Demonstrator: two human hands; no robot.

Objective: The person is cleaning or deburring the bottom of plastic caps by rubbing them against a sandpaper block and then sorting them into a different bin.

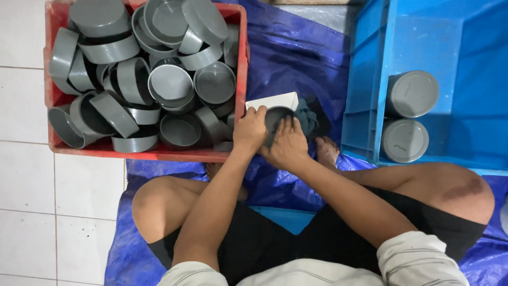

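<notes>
I see both hands meeting over one grey pipe cap (pixel 276 117), which sits just past the crossed legs on the blue tarp (pixel 296 58), between the red crate (pixel 242 79) at about ten o'clock and the blue crate (pixel 365 90) at about two o'clock. The left hand (pixel 251 130) is curled onto the cap's near-left rim, its grip pressed around the edge. The right hand (pixel 288 143) lies flatter, fingers (pixel 286 126) stretched toward twelve o'clock across the cap's near-right side and onto a dark rag (pixel 308 117) bunched just beside it at three o'clock. I cannot tell whether that grip pinches the rag or only presses on it.

The relation that matters to me: the cap lies straight ahead of both hands, at twelve o'clock from the knuckles, open face turned up toward the camera, so its short axis points roughly upward. Both hands are touching it; the left has the firmer wrap.

A white flat box (pixel 272 100) lies just beyond the cap. The red crate is heaped with loose caps (pixel 170 83); the blue crate holds two finished caps (pixel 411 94), closed face up.
</notes>
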